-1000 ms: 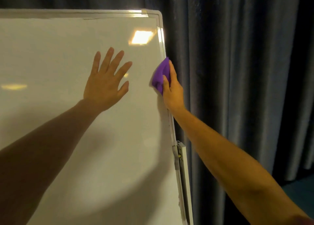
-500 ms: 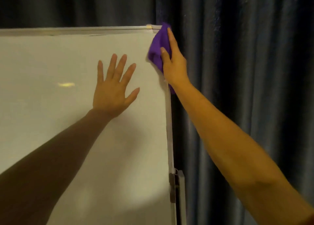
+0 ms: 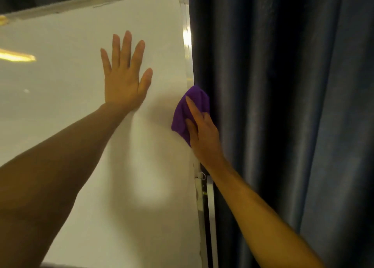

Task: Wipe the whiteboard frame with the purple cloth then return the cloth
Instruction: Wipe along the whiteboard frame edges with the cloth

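A whiteboard (image 3: 60, 85) fills the left of the view, edged by a pale metal frame (image 3: 187, 34) along its right side and top. My right hand (image 3: 204, 134) presses a bunched purple cloth (image 3: 182, 113) against the frame's right edge, about halfway down the visible stretch. Part of the cloth wraps around the edge toward the curtain. My left hand (image 3: 125, 75) lies flat on the board surface with fingers spread, left of the cloth and a little higher.
Dark blue-grey curtains (image 3: 283, 105) hang directly behind and to the right of the board. A metal bracket (image 3: 200, 186) and a white stand post (image 3: 210, 217) run down the frame below my right hand.
My right hand has slid the cloth down the right frame edge from the top corner to mid-height. My left hand stays flat on the board. The view has tilted.
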